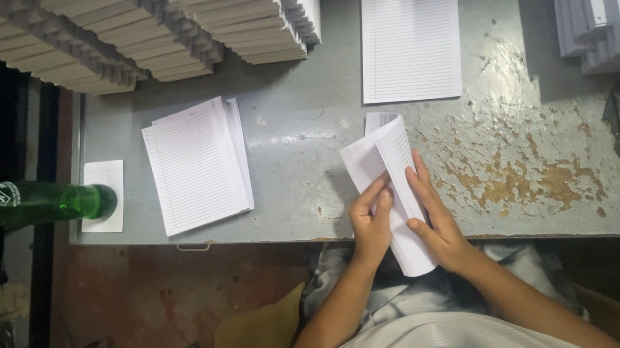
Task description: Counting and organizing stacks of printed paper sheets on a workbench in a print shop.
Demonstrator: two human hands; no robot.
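Holding a bundle of lined sheets (pixel 391 183) at the near edge of the tabletop (pixel 526 144), both hands close on the paper. The left hand (pixel 372 224) has its grip shut on the bundle's left side, thumb and fingers pinching the curled upper leaves. The right hand (pixel 433 220) lies along the right side, fingers stretched flat up the page and thumb tucked against the lower part, so its grip also clamps the sheets. The bundle bows upward at its far end and hangs partly over the person's lap.

Just beyond it, farther on the tabletop, lies a single lined page (pixel 409 36). To the left sits a squared pile of lined sheets (pixel 196 164), and left again a small white card (pixel 104 195) under a green glass bottle (pixel 36 202) lying on its side. Tall stacks of paper (pixel 169 27) fill the far left, more stacks (pixel 600 8) the far right.
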